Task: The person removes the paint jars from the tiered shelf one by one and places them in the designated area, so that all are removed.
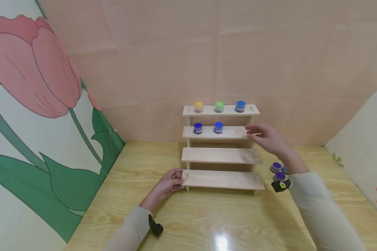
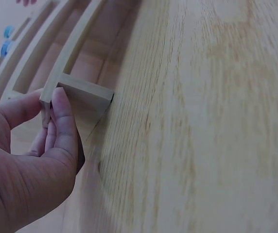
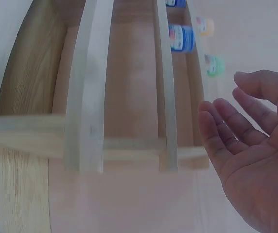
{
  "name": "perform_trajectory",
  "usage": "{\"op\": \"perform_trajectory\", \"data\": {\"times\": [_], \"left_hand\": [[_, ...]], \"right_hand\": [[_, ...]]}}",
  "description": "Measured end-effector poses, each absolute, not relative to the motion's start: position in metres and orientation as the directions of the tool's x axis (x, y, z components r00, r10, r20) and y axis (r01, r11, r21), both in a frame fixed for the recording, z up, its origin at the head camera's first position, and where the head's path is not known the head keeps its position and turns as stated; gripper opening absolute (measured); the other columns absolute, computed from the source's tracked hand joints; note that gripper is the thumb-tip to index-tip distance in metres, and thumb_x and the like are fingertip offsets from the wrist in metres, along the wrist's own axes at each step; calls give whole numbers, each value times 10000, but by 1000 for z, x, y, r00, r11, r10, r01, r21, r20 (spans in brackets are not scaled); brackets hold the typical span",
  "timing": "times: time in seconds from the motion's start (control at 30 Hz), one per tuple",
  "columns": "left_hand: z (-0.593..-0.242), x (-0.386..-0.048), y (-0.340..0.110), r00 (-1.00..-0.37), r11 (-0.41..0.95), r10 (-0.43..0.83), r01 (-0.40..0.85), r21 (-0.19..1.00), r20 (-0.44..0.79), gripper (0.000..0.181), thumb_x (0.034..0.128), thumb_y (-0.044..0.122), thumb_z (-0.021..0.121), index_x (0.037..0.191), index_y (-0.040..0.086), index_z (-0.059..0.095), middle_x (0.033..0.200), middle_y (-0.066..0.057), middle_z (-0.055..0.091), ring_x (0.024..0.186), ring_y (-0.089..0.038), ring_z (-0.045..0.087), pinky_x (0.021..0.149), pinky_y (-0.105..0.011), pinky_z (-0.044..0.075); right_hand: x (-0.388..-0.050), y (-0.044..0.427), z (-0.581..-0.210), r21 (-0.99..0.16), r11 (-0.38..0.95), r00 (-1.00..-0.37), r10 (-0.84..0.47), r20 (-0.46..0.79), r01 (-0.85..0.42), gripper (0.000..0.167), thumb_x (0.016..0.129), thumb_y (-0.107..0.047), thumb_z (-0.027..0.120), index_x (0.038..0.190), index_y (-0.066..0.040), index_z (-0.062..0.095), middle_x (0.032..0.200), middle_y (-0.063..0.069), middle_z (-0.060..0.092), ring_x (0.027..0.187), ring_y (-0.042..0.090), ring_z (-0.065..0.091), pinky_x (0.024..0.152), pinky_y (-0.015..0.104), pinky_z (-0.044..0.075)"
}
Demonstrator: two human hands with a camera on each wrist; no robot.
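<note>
A four-tier wooden display rack (image 1: 221, 155) stands on the table. My left hand (image 1: 167, 183) pinches the left end of its lowest shelf between thumb and fingers, plain in the left wrist view too. By the right end of the second shelf from the top hovers my right hand (image 1: 265, 137), fingers loosely bent, holding nothing in the right wrist view. The top shelf carries a yellow jar (image 1: 199, 107), a green jar (image 1: 219, 107) and a blue jar (image 1: 240, 106). Below them sit a dark blue jar (image 1: 198, 128) and another blue jar (image 1: 218, 127).
Right of the rack, jars with purple lids (image 1: 276, 167) stand on the wooden table (image 1: 207, 216), partly behind my right forearm, along with a blue one (image 1: 284, 169). A pink backdrop (image 1: 163, 69) rises behind the rack. Flower-printed panels flank the table.
</note>
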State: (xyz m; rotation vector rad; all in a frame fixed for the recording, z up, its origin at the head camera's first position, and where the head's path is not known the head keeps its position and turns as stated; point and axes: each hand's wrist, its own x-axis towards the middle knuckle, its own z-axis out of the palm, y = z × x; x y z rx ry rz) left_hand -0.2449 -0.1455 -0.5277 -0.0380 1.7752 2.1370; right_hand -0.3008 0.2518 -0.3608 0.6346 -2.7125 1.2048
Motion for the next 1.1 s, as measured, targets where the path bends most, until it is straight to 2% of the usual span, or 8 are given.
{"op": "perform_trajectory", "data": {"times": [0.17, 0.53, 0.77, 1.1], "left_hand": [[-526, -244, -145, -936, -136, 249, -289, 948, -250, 543, 960, -57, 605, 1467, -27, 415, 1092, -88, 538, 859, -181, 605, 762, -279, 584], [-527, -244, -145, -938, -156, 247, -284, 946, -241, 537, 949, -76, 603, 1451, -40, 417, 1036, -62, 523, 825, -167, 589, 741, -269, 583], [-527, -244, -144, -939, -145, 231, -294, 945, -257, 527, 955, -69, 605, 1450, -27, 431, 1052, -68, 518, 835, -170, 588, 746, -270, 584], [-526, -243, -144, -939, -133, 227, -292, 947, -258, 543, 953, -58, 620, 1459, -23, 428, 1084, -95, 545, 846, -179, 609, 754, -270, 585]], "right_hand": [[-314, 235, -362, -713, 567, -906, -338, 254, -411, 395, 1025, -172, 608, 1353, 43, 562, 1314, 271, 607, 1215, 415, 585, 1017, 570, 483], [-333, 202, -359, -782, 510, -923, -318, 217, -359, 412, 1008, -134, 631, 1369, 42, 540, 1305, 264, 613, 1229, 401, 579, 1035, 541, 476], [-346, 188, -367, -781, 533, -937, -294, 188, -324, 417, 1010, -195, 640, 1380, -26, 552, 1350, 187, 604, 1259, 362, 563, 1042, 522, 482], [-359, 171, -371, -785, 538, -941, -293, 167, -307, 440, 980, -182, 681, 1369, -18, 559, 1346, 218, 599, 1261, 393, 560, 1057, 526, 466]]}}
